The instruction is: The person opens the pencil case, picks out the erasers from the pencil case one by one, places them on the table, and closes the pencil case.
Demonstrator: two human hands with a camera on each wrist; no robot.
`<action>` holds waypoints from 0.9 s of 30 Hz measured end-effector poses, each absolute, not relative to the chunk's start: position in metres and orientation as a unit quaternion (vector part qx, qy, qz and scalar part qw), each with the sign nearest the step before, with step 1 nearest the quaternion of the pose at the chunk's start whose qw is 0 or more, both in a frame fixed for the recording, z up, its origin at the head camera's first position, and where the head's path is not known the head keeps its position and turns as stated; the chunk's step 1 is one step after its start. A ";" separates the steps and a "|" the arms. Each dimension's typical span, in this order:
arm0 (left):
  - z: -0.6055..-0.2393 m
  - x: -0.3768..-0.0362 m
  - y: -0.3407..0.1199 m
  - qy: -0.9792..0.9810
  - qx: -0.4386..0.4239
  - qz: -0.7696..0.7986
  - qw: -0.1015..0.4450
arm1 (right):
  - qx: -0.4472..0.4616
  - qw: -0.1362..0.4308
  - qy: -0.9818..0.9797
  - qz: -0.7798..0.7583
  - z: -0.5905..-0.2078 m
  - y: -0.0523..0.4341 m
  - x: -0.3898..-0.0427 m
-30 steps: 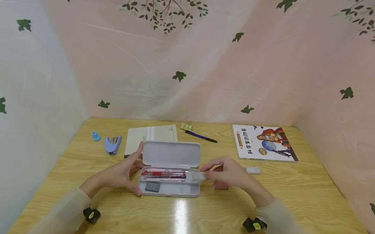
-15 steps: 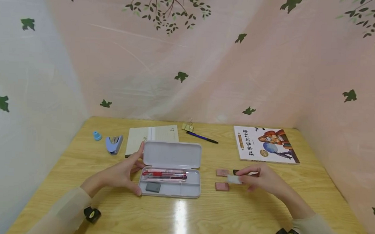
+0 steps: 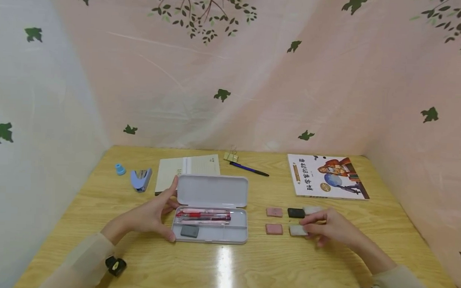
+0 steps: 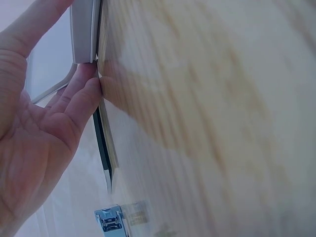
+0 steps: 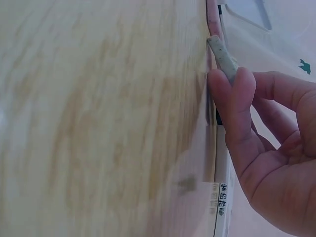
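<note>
My left hand [image 3: 144, 217] spans the left end of an opened white pencil case [image 3: 234, 235], thumb at its front corner and fingers at the back. Inside lie several pens [image 3: 204, 216] in the rear compartment and a dark grey eraser [image 3: 189, 231] in the front one. To the right of the case, my right hand [image 3: 333, 228] pinches a whitish eraser [image 3: 298, 230] between thumb and fingers. In the right wrist view this eraser [image 5: 224, 58] is tilted, its far end low by the tabletop. Two pink erasers [image 3: 274, 229] and a black eraser [image 3: 296, 213] lie beside it.
Another white eraser [image 3: 311, 210] sits behind the right hand. Farther back are a picture book [image 3: 329, 176], a blue pen [image 3: 249, 169], a binder clip [image 3: 231, 157] and a notebook [image 3: 171, 171]. A blue stapler [image 3: 140, 180] and a small light-blue object [image 3: 120, 169] stand at the left.
My right hand has carried the whitish eraser out of the pencil case, rightward past the pink erasers and down beside them. The left hand stays at the case.
</note>
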State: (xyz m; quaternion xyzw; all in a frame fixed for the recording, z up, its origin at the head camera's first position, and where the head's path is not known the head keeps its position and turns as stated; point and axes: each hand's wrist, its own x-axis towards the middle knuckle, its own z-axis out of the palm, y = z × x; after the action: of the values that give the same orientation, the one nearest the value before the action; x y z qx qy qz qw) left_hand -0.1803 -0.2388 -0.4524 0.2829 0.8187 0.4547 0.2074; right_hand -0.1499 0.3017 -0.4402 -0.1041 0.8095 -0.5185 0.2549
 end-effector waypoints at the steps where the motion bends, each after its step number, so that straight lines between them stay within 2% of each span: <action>1: -0.453 -0.181 -0.239 0.819 0.284 0.454 0.206 | -0.096 0.257 0.808 -0.521 -0.441 0.302 -0.150; 10: -0.455 -0.182 -0.239 0.817 0.285 0.456 0.208 | -0.037 0.259 0.806 -0.532 -0.444 0.302 -0.146; 20: -0.453 -0.180 -0.239 0.821 0.283 0.450 0.207 | -0.029 0.232 0.819 -0.523 -0.441 0.299 -0.143; 27: -0.452 -0.180 -0.239 0.819 0.283 0.453 0.209 | -0.062 0.207 0.834 -0.508 -0.429 0.287 -0.143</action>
State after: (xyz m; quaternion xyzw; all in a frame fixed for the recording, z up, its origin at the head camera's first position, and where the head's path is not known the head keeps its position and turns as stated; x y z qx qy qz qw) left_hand -0.1802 -0.2387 -0.4520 0.2826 0.8190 0.4535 0.2092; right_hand -0.1428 0.2874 -0.4287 -0.0617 0.8338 -0.5082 0.2065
